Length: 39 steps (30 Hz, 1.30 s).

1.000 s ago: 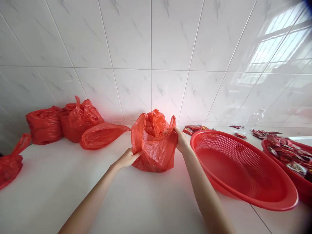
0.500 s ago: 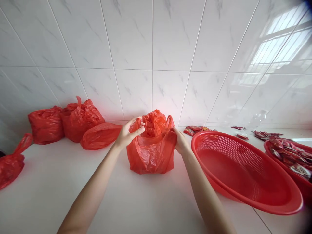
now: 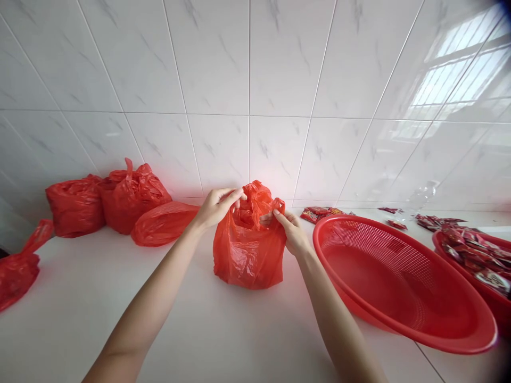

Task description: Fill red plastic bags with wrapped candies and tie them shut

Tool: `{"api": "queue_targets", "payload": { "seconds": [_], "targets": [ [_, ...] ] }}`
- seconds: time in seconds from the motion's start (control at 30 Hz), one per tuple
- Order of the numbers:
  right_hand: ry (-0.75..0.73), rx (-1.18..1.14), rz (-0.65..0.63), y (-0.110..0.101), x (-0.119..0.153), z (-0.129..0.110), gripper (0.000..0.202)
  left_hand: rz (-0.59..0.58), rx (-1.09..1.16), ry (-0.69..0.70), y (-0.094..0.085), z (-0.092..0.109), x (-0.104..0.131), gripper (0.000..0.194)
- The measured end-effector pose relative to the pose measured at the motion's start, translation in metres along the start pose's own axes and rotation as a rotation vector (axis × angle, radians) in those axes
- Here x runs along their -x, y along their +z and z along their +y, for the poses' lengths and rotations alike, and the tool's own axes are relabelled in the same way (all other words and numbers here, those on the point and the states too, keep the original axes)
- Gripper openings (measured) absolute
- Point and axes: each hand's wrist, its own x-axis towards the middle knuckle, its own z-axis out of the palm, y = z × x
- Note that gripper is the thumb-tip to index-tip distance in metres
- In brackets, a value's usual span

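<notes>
A red plastic bag point(image 3: 249, 258) with something in it stands upright on the white counter before me. My left hand point(image 3: 223, 205) pinches the bag's left handle from above. On the opposite side, my right hand point(image 3: 290, 229) grips the right handle, its thumb toward me and some fingers inside the loop. Behind the front panel, more crumpled red plastic point(image 3: 256, 199) rises between the two hands. The bag's contents are hidden.
To the left lie several other red bags point(image 3: 133, 194), most of them filled. A large red perforated basket point(image 3: 383, 276) sits close to my right forearm. Beyond it are red snack packets point(image 3: 319, 214), a clear bottle point(image 3: 423, 197) and a second basket point(image 3: 489, 303) full of packets. Tiled wall point(image 3: 279, 69) borders the counter.
Both hands have come closer together, the left moving right and slightly up. The bag's handles are drawn inward and its body looks narrower.
</notes>
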Motion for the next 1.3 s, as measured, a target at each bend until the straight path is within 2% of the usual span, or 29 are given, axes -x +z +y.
{"api": "queue_targets", "payload": {
  "seconds": [0.1, 0.2, 0.27, 0.37, 0.47, 0.63, 0.8, 0.93, 1.07, 1.17, 1.3],
  "targets": [
    [-0.016, -0.054, -0.017, 0.008, 0.002, -0.003, 0.033, -0.050, -0.011, 0.068, 0.002, 0.013, 0.004, 0.045],
    [-0.024, 0.043, 0.038, 0.015, 0.007, -0.008, 0.036, 0.049, -0.182, 0.156, 0.002, 0.027, 0.010, 0.041],
    [-0.025, 0.126, 0.087, 0.019, 0.011, -0.011, 0.035, 0.093, -0.262, 0.163, 0.002, 0.036, 0.014, 0.037],
    [-0.040, 0.246, 0.136, 0.026, 0.018, -0.019, 0.030, 0.091, -0.236, 0.115, 0.001, 0.047, 0.017, 0.035],
    [-0.067, 0.335, 0.188, 0.031, 0.022, -0.025, 0.027, 0.035, -0.157, 0.069, 0.000, 0.057, 0.017, 0.030],
    [-0.100, 0.393, 0.227, 0.030, 0.023, -0.025, 0.026, -0.159, -0.059, 0.021, -0.006, 0.069, 0.018, 0.031],
    [-0.148, 0.442, 0.230, 0.028, 0.023, -0.025, 0.029, -0.306, 0.002, 0.069, -0.013, 0.074, 0.019, 0.038],
    [-0.192, 0.510, 0.187, 0.031, 0.024, -0.027, 0.036, -0.359, -0.002, 0.134, -0.006, 0.078, 0.014, 0.027],
    [-0.205, 0.538, 0.134, 0.033, 0.026, -0.025, 0.028, -0.341, -0.103, 0.202, 0.011, 0.076, 0.005, 0.021],
    [-0.222, 0.543, 0.116, 0.033, 0.027, -0.025, 0.020, -0.270, -0.271, 0.230, 0.023, 0.070, -0.003, 0.024],
    [-0.193, 0.527, 0.064, 0.034, 0.029, -0.031, 0.014, -0.227, -0.376, 0.243, 0.028, 0.060, -0.009, 0.032]
  ]
}}
